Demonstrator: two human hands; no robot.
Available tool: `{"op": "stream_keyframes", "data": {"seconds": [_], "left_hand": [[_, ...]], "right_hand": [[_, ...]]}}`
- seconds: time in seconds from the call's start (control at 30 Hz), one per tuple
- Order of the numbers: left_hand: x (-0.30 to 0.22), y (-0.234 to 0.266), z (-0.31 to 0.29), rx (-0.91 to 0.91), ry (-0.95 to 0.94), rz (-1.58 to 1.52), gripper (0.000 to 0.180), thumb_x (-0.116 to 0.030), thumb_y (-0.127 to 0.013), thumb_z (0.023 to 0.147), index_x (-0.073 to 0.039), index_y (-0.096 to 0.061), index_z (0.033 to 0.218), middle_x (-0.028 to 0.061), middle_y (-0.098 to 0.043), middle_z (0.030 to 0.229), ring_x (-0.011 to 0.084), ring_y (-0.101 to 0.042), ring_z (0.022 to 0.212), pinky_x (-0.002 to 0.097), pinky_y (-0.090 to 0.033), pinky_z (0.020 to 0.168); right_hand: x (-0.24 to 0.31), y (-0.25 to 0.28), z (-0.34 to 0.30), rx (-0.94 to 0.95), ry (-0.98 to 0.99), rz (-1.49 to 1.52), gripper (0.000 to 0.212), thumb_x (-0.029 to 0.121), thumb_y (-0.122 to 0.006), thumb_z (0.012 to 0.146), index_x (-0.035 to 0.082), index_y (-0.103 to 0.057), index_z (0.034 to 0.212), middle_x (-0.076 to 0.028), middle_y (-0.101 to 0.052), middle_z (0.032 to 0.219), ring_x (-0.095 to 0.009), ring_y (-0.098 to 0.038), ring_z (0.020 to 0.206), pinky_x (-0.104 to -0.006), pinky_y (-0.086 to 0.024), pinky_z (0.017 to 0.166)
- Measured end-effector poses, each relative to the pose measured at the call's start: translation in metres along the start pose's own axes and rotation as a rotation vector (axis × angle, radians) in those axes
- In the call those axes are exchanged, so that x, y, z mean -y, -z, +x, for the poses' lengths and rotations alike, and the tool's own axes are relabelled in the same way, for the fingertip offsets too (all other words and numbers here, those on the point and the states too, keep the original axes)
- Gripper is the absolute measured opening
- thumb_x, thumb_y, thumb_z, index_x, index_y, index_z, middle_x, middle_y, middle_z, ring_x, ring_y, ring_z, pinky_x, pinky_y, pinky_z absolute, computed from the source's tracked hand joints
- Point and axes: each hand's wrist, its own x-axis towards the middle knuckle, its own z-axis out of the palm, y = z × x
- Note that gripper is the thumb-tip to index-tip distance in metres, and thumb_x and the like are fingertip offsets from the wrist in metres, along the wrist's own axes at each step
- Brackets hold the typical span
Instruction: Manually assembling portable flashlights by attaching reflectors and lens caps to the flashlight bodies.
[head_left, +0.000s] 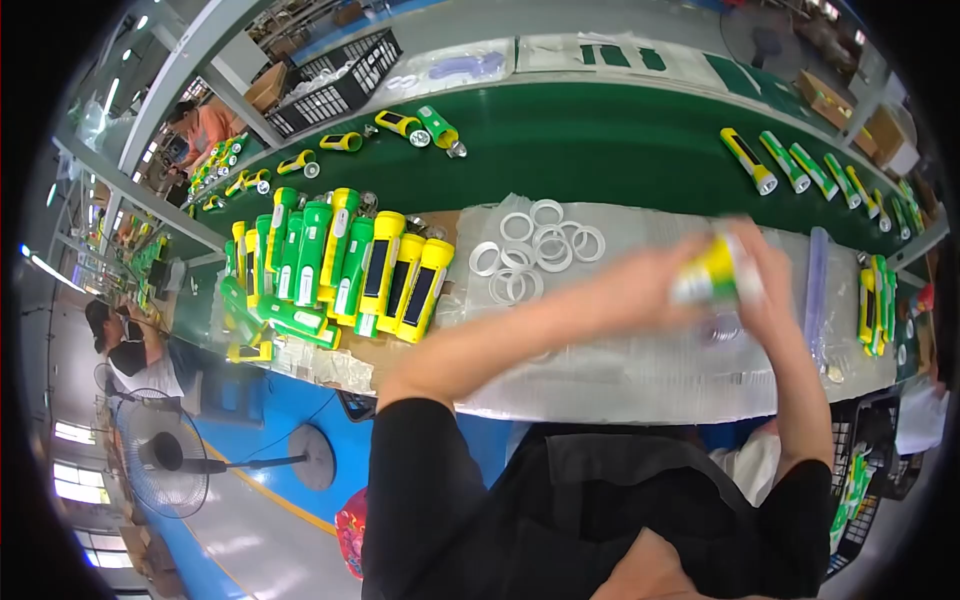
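Over the right half of the work surface, a yellow, green and white flashlight (712, 266) is between my two hands, smeared by motion. My left hand (655, 284) wraps its fingers round the body. At the other end my right hand (765, 285) closes around the flashlight; what lies under those fingers is hidden. Several white rings (551, 247) lie loosely grouped left of my hands. Further left, green and yellow flashlights (335, 255) are piled side by side, some with dark panels on their sides. Below my hands a small clear round piece (722, 328) shows, blurred.
A green conveyor belt (590, 130) runs behind the table, carrying flashlights (748, 160) at right and left. A black crate (335, 85) stands beyond it. A purple plastic strip (817, 290) lies at the right. A fan (165, 452) stands on the floor, left; a co-worker (130, 350) sits nearby.
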Motion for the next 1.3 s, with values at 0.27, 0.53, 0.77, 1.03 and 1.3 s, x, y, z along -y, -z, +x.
{"op": "stream_keyframes", "data": {"seconds": [0.27,0.53,0.77,1.03,1.3], "left_hand": [[0.199,0.123,0.041,-0.414,0.102,0.792,0.073,-0.054,-0.075,0.076,-0.006,-0.053,0.126,0.0201,-0.064,0.108,0.0367,-0.064,0.094,0.0436,-0.054,0.08],[0.327,0.229,0.005,-0.221,1.368,0.91,0.09,-0.069,-0.06,0.081,-0.004,-0.039,0.14,0.0176,-0.069,0.111,0.0291,-0.069,0.1,0.0422,-0.055,0.081],[0.28,0.205,0.015,-0.443,0.988,0.487,0.064,-0.054,-0.066,0.08,-0.001,-0.062,0.116,0.018,-0.071,0.101,0.0267,-0.071,0.09,0.0375,-0.055,0.077],[0.054,0.056,0.04,0.237,0.556,-0.53,0.048,-0.028,-0.073,0.087,0.001,-0.055,0.122,0.0083,-0.067,0.096,0.0124,-0.066,0.078,0.0259,-0.054,0.067],[0.008,-0.008,-0.031,0.26,0.673,-0.761,0.054,-0.015,-0.078,0.081,-0.002,-0.052,0.126,0.0038,-0.065,0.095,0.0101,-0.063,0.087,0.0244,-0.05,0.073]], "right_hand": [[-0.139,-0.101,0.105,-0.288,-0.447,-0.027,0.028,0.028,-0.048,0.1,0.007,-0.058,0.117,-0.017,-0.066,0.108,-0.036,-0.065,0.093,-0.0388,-0.05,0.081],[-0.284,-0.076,0.082,0.018,-0.632,-0.609,0.044,0.036,-0.057,0.094,0.009,-0.048,0.128,-0.023,-0.063,0.114,-0.04,-0.062,0.104,-0.05,-0.049,0.088],[-0.141,-0.067,0.108,-0.009,0.038,-0.42,0.059,0.021,-0.077,0.078,0.006,-0.052,0.13,-0.019,-0.052,0.132,-0.039,-0.05,0.121,-0.0447,-0.042,0.102],[0.0,-0.019,0.076,0.646,-0.18,0.037,0.084,0.016,-0.075,0.072,0.002,-0.036,0.145,-0.022,-0.056,0.127,-0.038,-0.055,0.117,-0.0402,-0.045,0.1],[0.03,-0.005,-0.057,0.416,-0.404,0.184,0.076,0.02,-0.075,0.076,0.001,-0.038,0.139,-0.022,-0.062,0.116,-0.036,-0.061,0.109,-0.0404,-0.047,0.095]]}}
